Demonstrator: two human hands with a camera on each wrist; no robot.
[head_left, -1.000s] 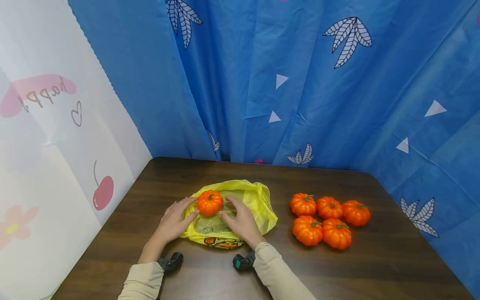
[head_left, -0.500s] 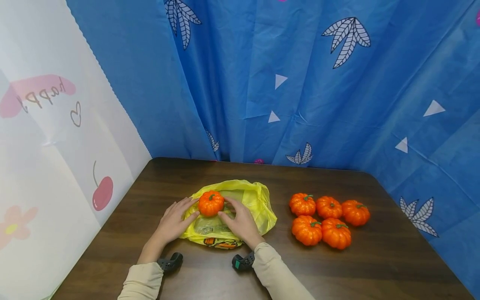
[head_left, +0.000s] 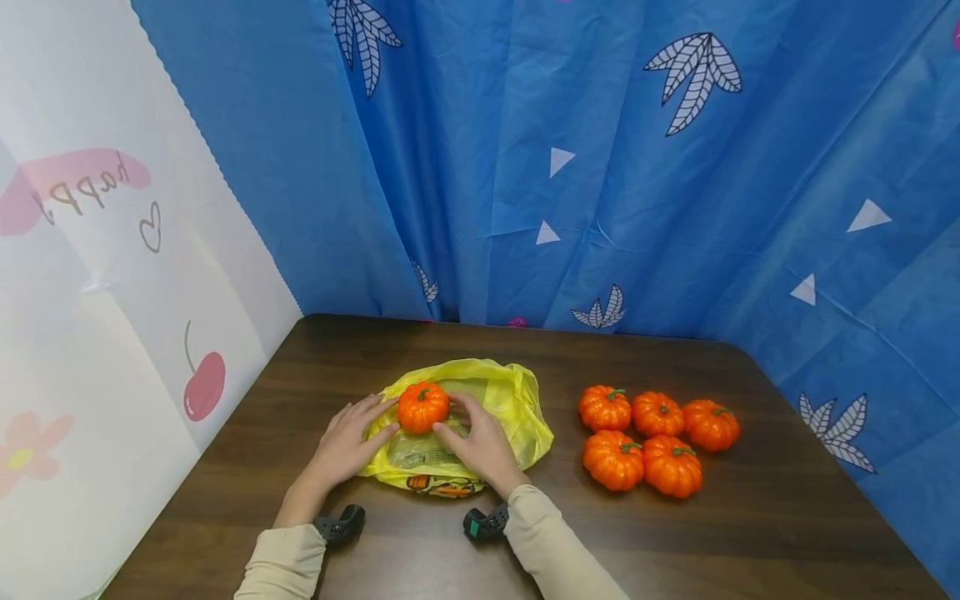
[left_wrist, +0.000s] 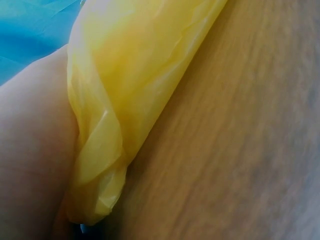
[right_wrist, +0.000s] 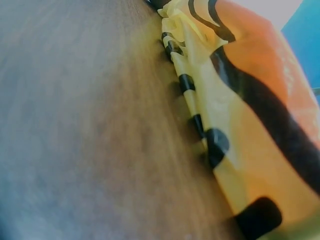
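A small orange pumpkin (head_left: 423, 407) with a green stem lies over the left part of the opening of a yellow plastic bag (head_left: 522, 417). My right hand (head_left: 483, 442) holds the pumpkin's right side, thumb at its lower edge and fingers higher up. My left hand (head_left: 355, 437) lies across the bag's left rim, fingers extended, its index finger and thumb tips close to the pumpkin's left side. Yellow bag film (left_wrist: 135, 70) covers much of the left wrist view and hides those fingers. The bag's orange and black printed side (right_wrist: 265, 115) fills the right of the right wrist view.
Several more orange pumpkins (head_left: 660, 414) sit in two rows to the bag's right on the dark wooden table (head_left: 757, 533). A blue curtain (head_left: 525, 167) hangs behind the table, and a white printed sheet (head_left: 112, 317) on the left.
The pumpkin in the bag's opening has shifted slightly right, against my right hand. My right thumb has moved a little left along its lower edge. The left hand stays nearly still.
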